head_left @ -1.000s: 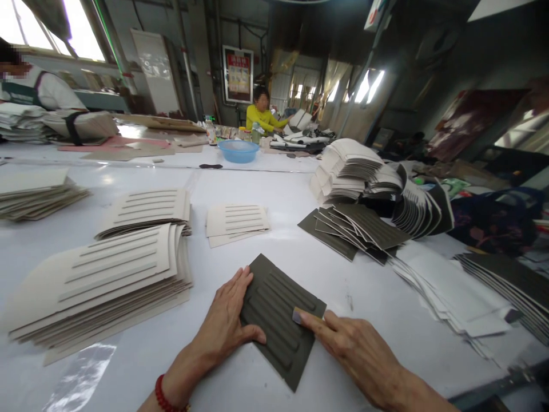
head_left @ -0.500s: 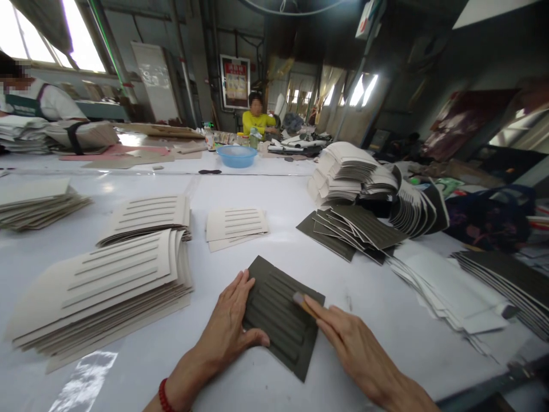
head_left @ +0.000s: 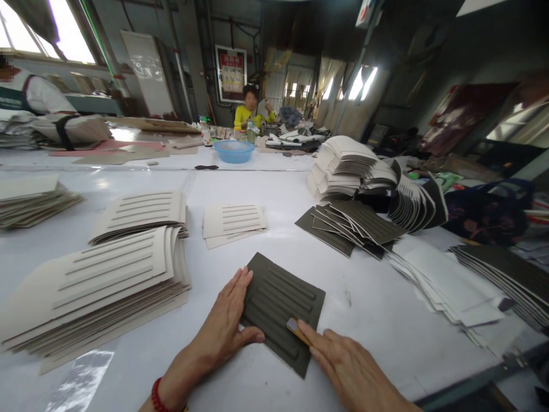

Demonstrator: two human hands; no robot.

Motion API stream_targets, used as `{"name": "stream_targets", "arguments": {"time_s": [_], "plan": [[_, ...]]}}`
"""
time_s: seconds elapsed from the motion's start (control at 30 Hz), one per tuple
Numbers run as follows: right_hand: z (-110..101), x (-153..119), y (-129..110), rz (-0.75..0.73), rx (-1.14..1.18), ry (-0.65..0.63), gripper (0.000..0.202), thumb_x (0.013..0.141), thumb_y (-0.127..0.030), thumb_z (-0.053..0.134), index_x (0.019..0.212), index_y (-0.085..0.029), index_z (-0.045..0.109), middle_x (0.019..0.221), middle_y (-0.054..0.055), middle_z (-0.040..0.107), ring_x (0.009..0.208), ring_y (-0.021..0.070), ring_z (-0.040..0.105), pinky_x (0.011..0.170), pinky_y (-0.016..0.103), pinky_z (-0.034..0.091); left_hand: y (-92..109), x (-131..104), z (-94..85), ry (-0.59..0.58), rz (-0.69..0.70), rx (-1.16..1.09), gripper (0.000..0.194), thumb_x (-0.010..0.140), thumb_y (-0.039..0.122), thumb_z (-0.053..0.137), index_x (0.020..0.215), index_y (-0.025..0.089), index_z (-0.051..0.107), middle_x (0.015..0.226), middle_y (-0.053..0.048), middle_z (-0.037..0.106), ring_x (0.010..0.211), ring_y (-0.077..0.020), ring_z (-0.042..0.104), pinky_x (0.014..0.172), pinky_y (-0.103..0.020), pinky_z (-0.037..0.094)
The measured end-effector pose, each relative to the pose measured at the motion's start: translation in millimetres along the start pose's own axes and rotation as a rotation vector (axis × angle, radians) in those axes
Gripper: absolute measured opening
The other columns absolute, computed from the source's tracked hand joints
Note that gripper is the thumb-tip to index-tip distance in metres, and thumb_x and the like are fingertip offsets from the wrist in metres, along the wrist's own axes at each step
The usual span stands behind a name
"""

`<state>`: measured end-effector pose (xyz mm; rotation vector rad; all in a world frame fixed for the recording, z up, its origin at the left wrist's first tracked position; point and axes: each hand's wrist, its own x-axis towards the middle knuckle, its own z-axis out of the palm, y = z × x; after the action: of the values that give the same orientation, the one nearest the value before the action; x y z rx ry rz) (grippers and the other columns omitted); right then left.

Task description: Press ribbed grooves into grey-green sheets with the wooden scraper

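A dark grey-green panel [head_left: 285, 303] with several raised parallel ribs lies flat on the white table, turned at an angle to me. My left hand [head_left: 225, 320] rests along its left edge, fingers stretched and thumb spread away over the lower left side. In my right hand [head_left: 343, 357] is a small scraper-like tool [head_left: 295, 328] with a flat grey tip and a yellowish handle. Its tip touches the panel on the lower right part, among the ribs. The fingers cover most of the handle.
Pale ribbed panels stand in stacks on the left [head_left: 111, 274], with a smaller pile [head_left: 234, 223] ahead. Dark panels [head_left: 351, 226] lie fanned at right, near white sheets [head_left: 446, 280]. A blue basin [head_left: 234, 151] sits farther back. Two people work beyond the table.
My right hand has drawn the tool toward me and slightly left across the panel's ribs. My left hand stays at the panel's edge. The camera view has shifted slightly.
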<state>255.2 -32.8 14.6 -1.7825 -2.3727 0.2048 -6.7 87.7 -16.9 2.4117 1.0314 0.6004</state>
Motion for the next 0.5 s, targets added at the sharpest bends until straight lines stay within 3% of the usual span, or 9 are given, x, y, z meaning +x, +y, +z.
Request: {"name": "stream_targets", "arguments": {"time_s": [0.1,0.2,0.3,0.4,0.5], "plan": [[-1.8,42.7,-26.5,0.034,-0.018,-0.106,0.047,0.098,-0.02,0.037,0.143,-0.028,0.046,0.101,0.008,0.071,0.084,0.0223,0.069,0.072,0.032,0.056,0.9,0.7,-0.1,0.012,0.007,-0.018,0.118,0.077,0.041,0.079,0.152,0.032,-0.012,0.16,-0.017,0.016,0.147,-0.0364,0.016,0.115,-0.06,0.028],[-8.8,96.5,-48.4,0.055,0.033,-0.113,0.043,0.098,-0.024,0.041,0.14,-0.025,0.051,0.093,0.009,0.071,0.081,0.0252,0.069,0.072,0.036,0.054,1.1,2.0,1.9,0.039,-0.026,-0.047,0.126,0.071,0.037,0.084,0.152,0.029,-0.012,0.16,-0.018,0.017,0.146,-0.0367,0.018,0.115,-0.058,0.028],[-20.1,126.8,-46.4,0.029,0.094,-0.089,0.038,0.098,-0.028,0.046,0.134,-0.029,0.057,0.102,0.007,0.073,0.091,0.0226,0.068,0.08,0.032,0.052,-0.5,2.8,2.7,0.061,-0.06,-0.074,0.13,0.067,0.041,0.086,0.153,0.024,-0.009,0.16,-0.02,0.016,0.146,-0.0365,0.02,0.116,-0.057,0.027],[-32.3,108.6,-23.5,0.03,0.145,-0.054,0.035,0.101,-0.035,0.043,0.133,-0.037,0.057,0.109,0.0,0.071,0.096,0.0169,0.066,0.084,0.027,0.05,-3.2,1.9,-0.6,0.047,-0.052,-0.11,0.115,0.076,0.043,0.079,0.154,0.026,-0.005,0.161,-0.017,0.014,0.147,-0.0339,0.018,0.117,-0.056,0.026],[-37.7,56.0,2.0,0.062,0.183,-0.005,0.036,0.103,-0.033,0.04,0.135,-0.041,0.054,0.098,-0.002,0.07,0.082,0.0142,0.067,0.074,0.025,0.052,-4.9,0.4,-4.9,0.014,-0.045,-0.136,0.104,0.081,0.034,0.074,0.154,0.03,-0.001,0.162,-0.012,0.014,0.147,-0.0318,0.018,0.118,-0.055,0.026]]}}
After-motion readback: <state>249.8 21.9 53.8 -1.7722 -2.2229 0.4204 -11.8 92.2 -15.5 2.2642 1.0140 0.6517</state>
